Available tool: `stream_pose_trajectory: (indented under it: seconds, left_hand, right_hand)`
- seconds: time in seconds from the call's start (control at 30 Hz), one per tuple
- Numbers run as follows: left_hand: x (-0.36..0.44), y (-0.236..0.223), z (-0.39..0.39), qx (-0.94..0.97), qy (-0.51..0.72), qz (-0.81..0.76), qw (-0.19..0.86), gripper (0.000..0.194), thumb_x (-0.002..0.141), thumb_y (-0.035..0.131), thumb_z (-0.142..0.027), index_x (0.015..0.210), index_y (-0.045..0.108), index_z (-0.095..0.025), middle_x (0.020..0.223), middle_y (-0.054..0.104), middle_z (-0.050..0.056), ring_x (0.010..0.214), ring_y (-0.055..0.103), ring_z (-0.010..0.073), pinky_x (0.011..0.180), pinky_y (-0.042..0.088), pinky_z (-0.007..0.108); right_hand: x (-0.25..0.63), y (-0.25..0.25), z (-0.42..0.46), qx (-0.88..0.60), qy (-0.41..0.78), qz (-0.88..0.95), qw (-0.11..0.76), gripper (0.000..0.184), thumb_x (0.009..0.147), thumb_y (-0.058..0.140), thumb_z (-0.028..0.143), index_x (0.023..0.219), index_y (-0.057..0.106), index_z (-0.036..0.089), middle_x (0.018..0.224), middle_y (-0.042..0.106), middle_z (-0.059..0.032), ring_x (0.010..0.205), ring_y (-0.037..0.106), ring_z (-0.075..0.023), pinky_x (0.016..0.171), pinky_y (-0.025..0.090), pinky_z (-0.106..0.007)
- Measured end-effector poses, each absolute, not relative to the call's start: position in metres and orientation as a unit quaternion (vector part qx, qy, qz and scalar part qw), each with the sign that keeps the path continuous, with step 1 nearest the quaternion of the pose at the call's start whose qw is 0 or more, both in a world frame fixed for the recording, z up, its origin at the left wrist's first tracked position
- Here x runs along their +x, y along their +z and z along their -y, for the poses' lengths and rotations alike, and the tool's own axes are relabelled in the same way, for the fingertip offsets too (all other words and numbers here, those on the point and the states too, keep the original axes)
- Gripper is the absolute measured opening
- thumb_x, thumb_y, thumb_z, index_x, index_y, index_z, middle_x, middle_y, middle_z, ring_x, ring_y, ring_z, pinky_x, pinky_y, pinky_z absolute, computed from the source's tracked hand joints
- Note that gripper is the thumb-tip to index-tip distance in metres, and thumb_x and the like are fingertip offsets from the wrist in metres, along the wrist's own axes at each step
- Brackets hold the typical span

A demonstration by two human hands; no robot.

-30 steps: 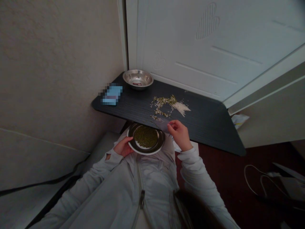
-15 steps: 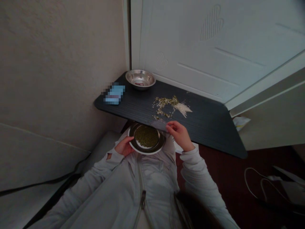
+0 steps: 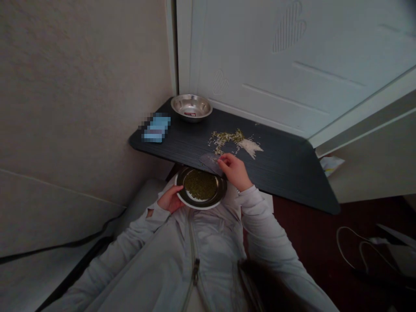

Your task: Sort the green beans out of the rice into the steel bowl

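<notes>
My left hand (image 3: 169, 199) grips the rim of a metal plate (image 3: 219, 198) filled with green beans (image 3: 200, 184), held just under the near edge of the dark table (image 3: 286, 173). My right hand (image 3: 233, 170) is closed in a pinch on a thin grey card (image 3: 209, 161) that lies on the table edge above the plate. Beyond it a scatter of mixed green and pale grains (image 3: 225, 139) lies on the tabletop, with a small white heap of rice (image 3: 251, 146) at its right.
An empty steel bowl (image 3: 191, 107) stands at the table's far corner by the white door (image 3: 292, 65). A blurred blue item (image 3: 155, 128) lies at the left edge by the wall. Cables (image 3: 351, 247) lie on the dark floor at right.
My right hand has moved left and a little forward along the table edge, taking the thin card with it over the plate. The plate and left hand have stayed almost still.
</notes>
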State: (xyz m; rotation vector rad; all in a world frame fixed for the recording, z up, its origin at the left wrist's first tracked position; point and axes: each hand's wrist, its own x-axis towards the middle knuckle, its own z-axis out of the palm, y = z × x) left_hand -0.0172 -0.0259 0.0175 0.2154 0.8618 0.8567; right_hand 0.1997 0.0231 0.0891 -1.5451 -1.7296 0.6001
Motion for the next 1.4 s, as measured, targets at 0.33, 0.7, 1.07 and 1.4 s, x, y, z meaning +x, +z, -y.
stream_pose_trajectory:
  seconds: [0.33,0.7,1.07,1.4]
  left_hand:
    - [-0.016,0.016,0.026,0.1,0.404,-0.39,0.822,0.034,0.077,0.046,-0.016,0.108,0.062,-0.016,0.076,0.075,0.004,0.097,0.064,0.0225,0.096,0.041,0.041]
    - [-0.018,0.013,0.025,0.105,0.395,-0.391,0.825,0.024,0.076,0.047,-0.018,0.09,0.067,-0.017,0.076,0.075,0.003,0.106,0.059,0.0233,0.099,0.039,0.04]
    - [-0.019,0.007,0.026,0.124,0.395,-0.38,0.827,0.04,0.074,0.051,-0.019,0.114,0.058,-0.015,0.086,0.075,0.006,0.106,0.06,0.0249,0.094,0.043,0.041]
    - [-0.018,0.015,0.025,0.103,0.391,-0.4,0.822,0.036,0.078,0.046,-0.017,0.112,0.059,-0.014,0.079,0.076,0.005,0.101,0.062,0.0228,0.095,0.042,0.04]
  right_hand:
    - [0.196,0.091,-0.028,-0.572,0.284,0.685,0.351,0.017,0.076,0.053,0.032,0.081,0.06,0.018,0.059,0.055,0.002,0.055,0.051,-0.0127,0.056,0.037,-0.024]
    - [0.2,0.089,-0.021,-0.53,0.338,0.691,0.358,0.018,0.075,0.055,0.033,0.085,0.062,0.019,0.06,0.056,0.0025,0.057,0.051,-0.0121,0.058,0.038,-0.025]
    - [0.245,0.078,-0.033,-0.608,0.276,0.525,0.528,0.023,0.071,0.056,0.039,0.079,0.058,0.018,0.059,0.052,0.0024,0.054,0.046,-0.0126,0.054,0.037,-0.026]
    - [0.235,0.075,-0.031,-0.612,0.228,0.618,0.438,0.024,0.076,0.05,0.038,0.082,0.062,0.017,0.062,0.055,0.0007,0.059,0.05,-0.0138,0.059,0.038,-0.026]
